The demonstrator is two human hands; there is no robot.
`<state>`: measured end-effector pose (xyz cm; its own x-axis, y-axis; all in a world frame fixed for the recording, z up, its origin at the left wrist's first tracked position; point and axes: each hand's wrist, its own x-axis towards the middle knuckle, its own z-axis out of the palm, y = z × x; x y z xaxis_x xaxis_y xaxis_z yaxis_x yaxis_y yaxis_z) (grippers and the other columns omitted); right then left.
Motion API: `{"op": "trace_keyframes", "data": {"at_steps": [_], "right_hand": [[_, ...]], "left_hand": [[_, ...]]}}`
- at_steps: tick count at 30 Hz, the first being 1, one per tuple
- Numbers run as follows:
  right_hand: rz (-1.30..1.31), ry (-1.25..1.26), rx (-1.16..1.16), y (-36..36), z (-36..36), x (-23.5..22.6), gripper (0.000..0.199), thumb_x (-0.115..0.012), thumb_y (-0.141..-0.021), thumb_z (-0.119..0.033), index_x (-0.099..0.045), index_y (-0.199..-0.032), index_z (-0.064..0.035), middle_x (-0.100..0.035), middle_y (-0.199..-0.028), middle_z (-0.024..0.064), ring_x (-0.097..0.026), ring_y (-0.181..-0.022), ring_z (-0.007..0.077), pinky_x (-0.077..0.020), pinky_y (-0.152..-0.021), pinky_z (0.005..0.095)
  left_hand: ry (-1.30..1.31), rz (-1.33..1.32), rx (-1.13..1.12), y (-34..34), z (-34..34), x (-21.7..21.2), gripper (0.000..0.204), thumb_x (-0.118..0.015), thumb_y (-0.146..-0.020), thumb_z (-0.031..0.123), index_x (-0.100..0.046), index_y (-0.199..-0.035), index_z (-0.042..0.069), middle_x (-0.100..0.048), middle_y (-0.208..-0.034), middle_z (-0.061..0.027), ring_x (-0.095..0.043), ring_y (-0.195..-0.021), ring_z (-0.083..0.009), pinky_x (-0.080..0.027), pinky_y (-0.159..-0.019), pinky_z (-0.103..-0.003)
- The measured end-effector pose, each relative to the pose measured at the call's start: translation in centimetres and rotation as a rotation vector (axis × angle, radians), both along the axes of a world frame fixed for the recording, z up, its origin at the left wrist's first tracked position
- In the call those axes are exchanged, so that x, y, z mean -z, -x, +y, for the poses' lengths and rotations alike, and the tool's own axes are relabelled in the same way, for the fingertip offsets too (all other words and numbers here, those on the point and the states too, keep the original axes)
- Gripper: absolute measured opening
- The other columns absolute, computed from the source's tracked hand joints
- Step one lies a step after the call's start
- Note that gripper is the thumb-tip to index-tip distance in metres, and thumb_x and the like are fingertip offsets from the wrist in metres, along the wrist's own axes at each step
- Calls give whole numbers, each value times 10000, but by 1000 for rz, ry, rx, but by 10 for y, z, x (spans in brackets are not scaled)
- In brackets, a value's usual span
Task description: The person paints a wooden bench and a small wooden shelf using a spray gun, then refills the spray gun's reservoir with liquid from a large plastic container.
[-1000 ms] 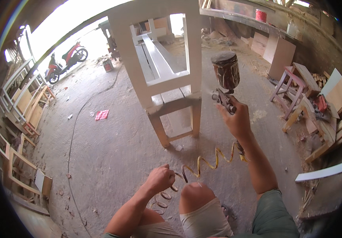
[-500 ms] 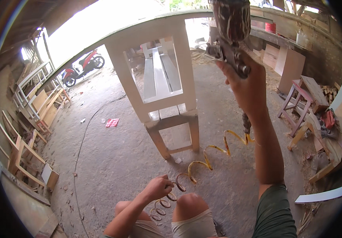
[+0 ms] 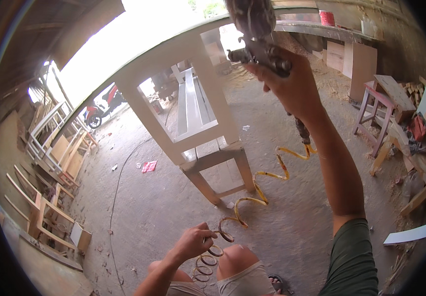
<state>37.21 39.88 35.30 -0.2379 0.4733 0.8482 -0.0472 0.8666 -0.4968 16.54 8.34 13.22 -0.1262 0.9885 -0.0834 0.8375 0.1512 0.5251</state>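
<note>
Nearest, the left hand (image 3: pixel 193 242) has its grip closed on the coiled yellow air hose (image 3: pixel 252 197) by the knee. The hose runs past the white table frame (image 3: pixel 193 118) (a snag there could jerk the aim). Above that frame, the right hand (image 3: pixel 292 86) grips the spray gun (image 3: pixel 260 42). Left of the frame lies a flat red wrapper (image 3: pixel 149 166); beyond it, a red tub (image 3: pixel 326 18) sits on a shelf.

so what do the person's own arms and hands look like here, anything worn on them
Both hands are bare, with no gloves, rings or watch to be seen. The right hand leads down a bare forearm to a short dark green sleeve that ends just above the elbow. The left hand and its forearm are bare as far as the lower edge of the picture; no sleeve shows on that side.
</note>
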Motion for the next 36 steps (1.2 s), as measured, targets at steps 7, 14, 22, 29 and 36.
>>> {"op": "trace_keyframes", "data": {"at_steps": [7,14,22,29,36], "right_hand": [[-176,169,-39,-26,11,57,397,-786,-888,-282,-699,-1187,-35,-688,-696,24,-577,-546,53,-442,-505,233],[-227,122,-61,-41,16,116,339,-770,-890,-237,-708,-1156,-36,-632,-602,59,-506,-476,108,-392,-501,303],[-346,188,-113,-50,23,172,306,-781,-870,-219,-701,-1091,-23,-721,-745,150,-649,-567,214,-491,-586,362],[-423,228,-187,-41,21,185,314,-779,-869,-213,-697,-1104,-21,-741,-800,156,-701,-636,235,-528,-615,366],[-195,166,-170,-27,17,113,283,-764,-899,-232,-718,-1138,-87,-695,-667,32,-577,-478,56,-441,-450,283]], "left_hand": [[46,49,66,-10,13,-1,242,-645,-816,109,-772,-1020,82,-632,-926,-121,-657,-875,-326,-520,-797,-417],[23,53,78,-16,19,7,239,-637,-807,65,-773,-1004,71,-623,-883,-115,-649,-801,-307,-521,-744,-402],[45,79,49,-21,24,13,218,-636,-806,59,-777,-972,68,-625,-858,-110,-643,-769,-287,-518,-716,-390],[73,35,-66,-26,9,13,200,-681,-904,158,-751,-1076,85,-626,-882,-95,-625,-745,-250,-499,-666,-359],[24,-37,-47,-19,-2,14,256,-711,-927,237,-738,-1113,64,-617,-842,-91,-617,-727,-228,-488,-648,-355]]}}
